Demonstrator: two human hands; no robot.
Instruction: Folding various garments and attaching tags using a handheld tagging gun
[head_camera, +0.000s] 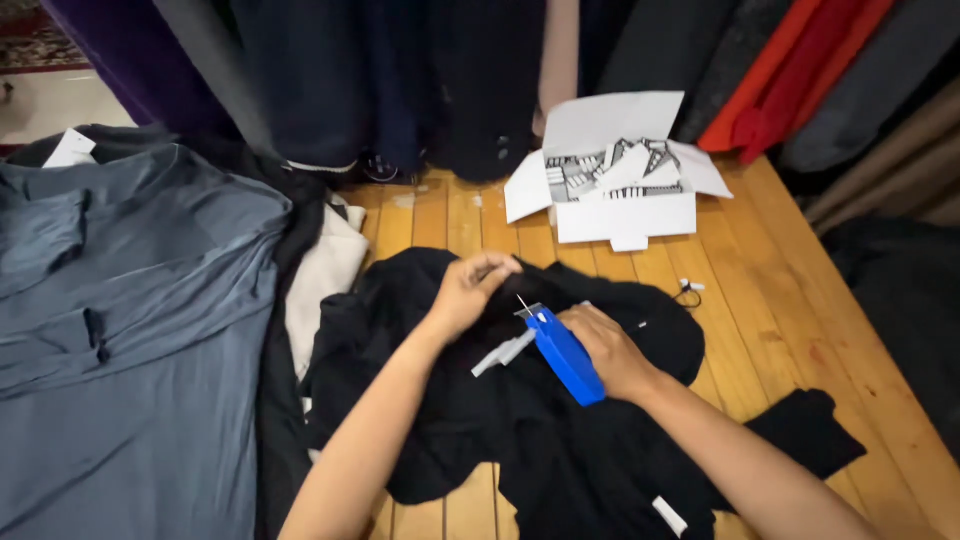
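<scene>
A black garment (540, 440) lies crumpled on the wooden table (800, 310) in front of me. My left hand (468, 292) pinches a fold of this garment near its top. My right hand (608, 350) grips a blue tagging gun (562, 352) whose thin needle points up and left toward the pinched fold. A grey strip of plastic fasteners (502, 354) sticks out of the gun's left side. A small white label (670, 516) shows on the garment near the bottom.
An open white cardboard box (625, 215) with several black-and-white tags stands at the back of the table. Grey-blue garments (120, 330) are piled at the left, with a cream one (325, 280) beside them. Dark and red clothes (790, 80) hang behind.
</scene>
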